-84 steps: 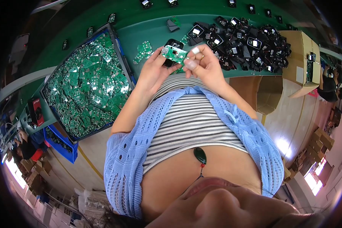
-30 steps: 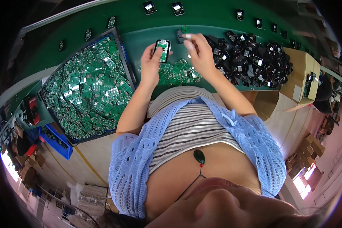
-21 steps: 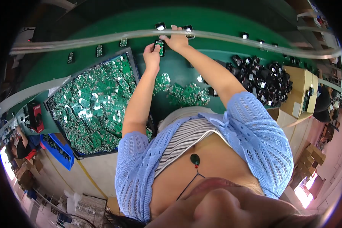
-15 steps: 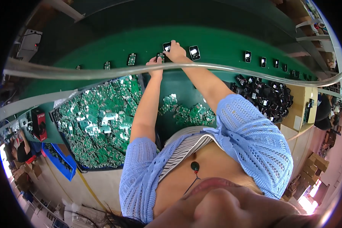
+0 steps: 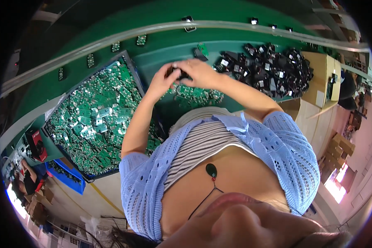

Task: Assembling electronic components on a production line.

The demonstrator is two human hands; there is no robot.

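Observation:
My left hand (image 5: 163, 82) and my right hand (image 5: 200, 73) meet above the green worktop, in front of my body. Between their curled fingers is a small black part (image 5: 181, 74), mostly covered, its exact kind hidden. Below the hands lies a loose pile of small green circuit boards (image 5: 200, 97). Just beyond my right hand, a single green circuit board (image 5: 203, 48) lies beside a flat dark piece (image 5: 199, 55). To the left stands a black-edged tray (image 5: 133, 68) heaped with green circuit boards.
A heap of black parts with white labels (image 5: 273, 70) lies right, beside a cardboard box (image 5: 321, 78). A clear tube (image 5: 111, 39) crosses before the green belt (image 5: 165, 14), which carries spaced boards and a small screen device (image 5: 189, 25). A blue bin (image 5: 66, 177) sits lower left.
Both hands have come back from the green belt toward my body and closed together around the small black part. The view has shifted, and the belt now sits higher in it.

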